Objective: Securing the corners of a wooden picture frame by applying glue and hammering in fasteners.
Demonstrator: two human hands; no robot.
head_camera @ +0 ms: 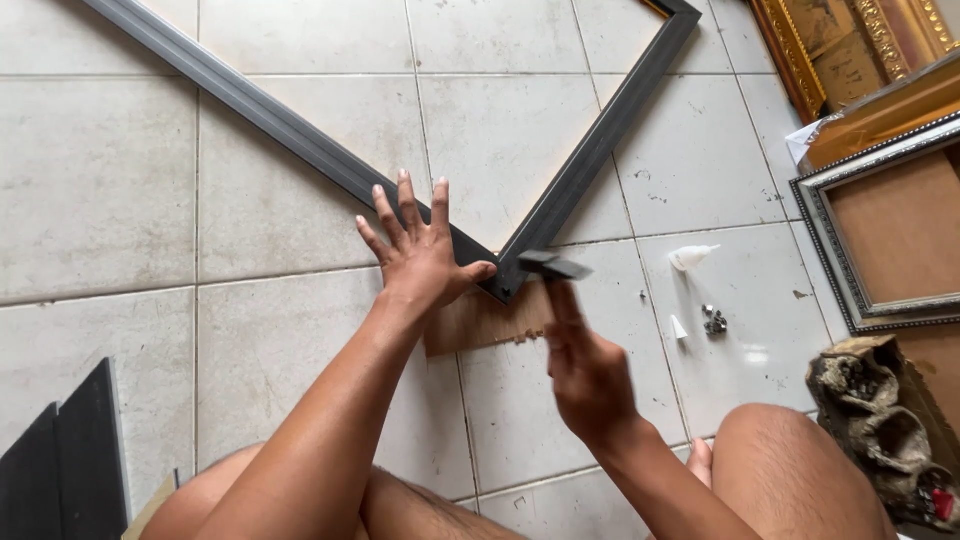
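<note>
Left hand (418,252): fingers spread, palm flat on the dark picture frame (560,200) just beside its mitred corner | Right hand (583,372): fist wrapped round a blurred hammer (552,266) raised just over that corner | wooden board (485,320) lies under the corner, between both hands | glue bottle (691,257) right of the right hand

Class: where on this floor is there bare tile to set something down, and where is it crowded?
Bare: tiles left of the left hand, below the dark frame. Also inside the frame's V. Crowded: right side, around the glue bottle, small metal bits and stacked frames.
</note>
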